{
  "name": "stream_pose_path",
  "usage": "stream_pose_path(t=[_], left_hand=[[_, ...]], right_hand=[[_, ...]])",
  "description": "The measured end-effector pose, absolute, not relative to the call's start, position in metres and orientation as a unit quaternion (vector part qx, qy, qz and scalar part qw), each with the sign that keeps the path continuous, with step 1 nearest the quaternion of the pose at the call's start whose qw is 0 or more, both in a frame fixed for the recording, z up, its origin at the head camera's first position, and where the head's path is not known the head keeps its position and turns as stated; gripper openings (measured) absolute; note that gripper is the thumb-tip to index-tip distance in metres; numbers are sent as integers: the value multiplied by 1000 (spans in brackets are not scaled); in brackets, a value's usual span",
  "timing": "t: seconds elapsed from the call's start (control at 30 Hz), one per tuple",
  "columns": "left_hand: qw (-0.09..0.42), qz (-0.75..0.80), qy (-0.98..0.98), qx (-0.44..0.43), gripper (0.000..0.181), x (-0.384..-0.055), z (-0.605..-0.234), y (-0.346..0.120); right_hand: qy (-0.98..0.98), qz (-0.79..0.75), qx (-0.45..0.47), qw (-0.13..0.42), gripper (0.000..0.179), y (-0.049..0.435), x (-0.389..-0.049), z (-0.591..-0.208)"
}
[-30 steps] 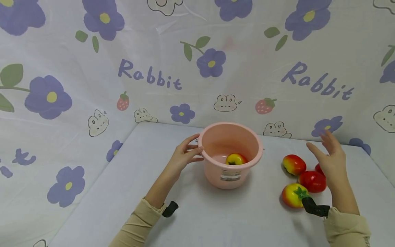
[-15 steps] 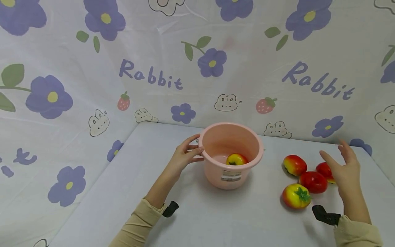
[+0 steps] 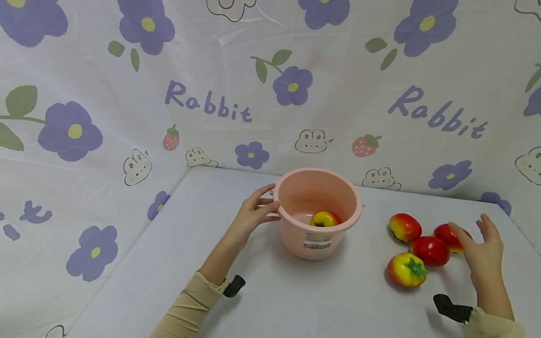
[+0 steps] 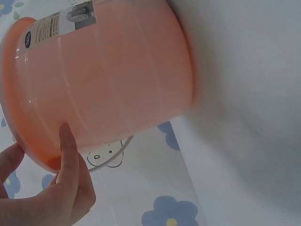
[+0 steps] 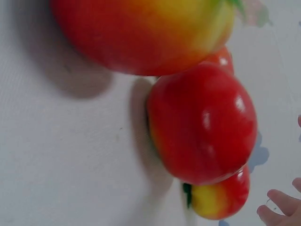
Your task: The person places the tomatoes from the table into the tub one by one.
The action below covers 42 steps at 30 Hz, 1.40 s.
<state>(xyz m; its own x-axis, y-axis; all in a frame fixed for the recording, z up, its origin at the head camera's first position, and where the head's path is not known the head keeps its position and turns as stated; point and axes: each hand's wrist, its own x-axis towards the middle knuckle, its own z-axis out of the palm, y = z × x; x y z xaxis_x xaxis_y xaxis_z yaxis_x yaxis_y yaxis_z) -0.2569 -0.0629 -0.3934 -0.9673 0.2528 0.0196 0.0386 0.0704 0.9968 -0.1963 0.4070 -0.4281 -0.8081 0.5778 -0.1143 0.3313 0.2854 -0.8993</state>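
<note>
A pink plastic bucket stands upright on the table, a paper label on its front. At its left side my left hand grips the rim; in the left wrist view the thumb is at the rim and the fingers lie against the outer wall. One red-and-yellow fruit lies inside the bucket. Over on the right, my right hand hovers with spread fingers and holds nothing. Nearest to it is a red fruit, partly behind the thumb. Beside that lie a red fruit, a red-yellow one and a yellow-red one with a green star-shaped top.
The white-covered table meets a flower-printed cloth backdrop behind the bucket. Black wrist mounts stick out at both sleeves. The bucket's thin handle hangs at its far side in the left wrist view.
My right hand has moved right and toward me, away from over the fruits, uncovering the rear red one and the green top. The left hand stays at the bucket's rim.
</note>
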Motion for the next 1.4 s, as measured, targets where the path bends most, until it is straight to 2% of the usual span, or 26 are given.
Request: stream_pose_path(t=[0.6, 1.4], left_hand=[[80, 674, 728, 97, 55, -258, -394, -62], [79, 677, 724, 105, 54, -259, -395, -63]], right_hand=[[-776, 542, -308, 101, 85, 418, -201, -471], [-740, 574, -326, 125, 85, 420, -210, -482]])
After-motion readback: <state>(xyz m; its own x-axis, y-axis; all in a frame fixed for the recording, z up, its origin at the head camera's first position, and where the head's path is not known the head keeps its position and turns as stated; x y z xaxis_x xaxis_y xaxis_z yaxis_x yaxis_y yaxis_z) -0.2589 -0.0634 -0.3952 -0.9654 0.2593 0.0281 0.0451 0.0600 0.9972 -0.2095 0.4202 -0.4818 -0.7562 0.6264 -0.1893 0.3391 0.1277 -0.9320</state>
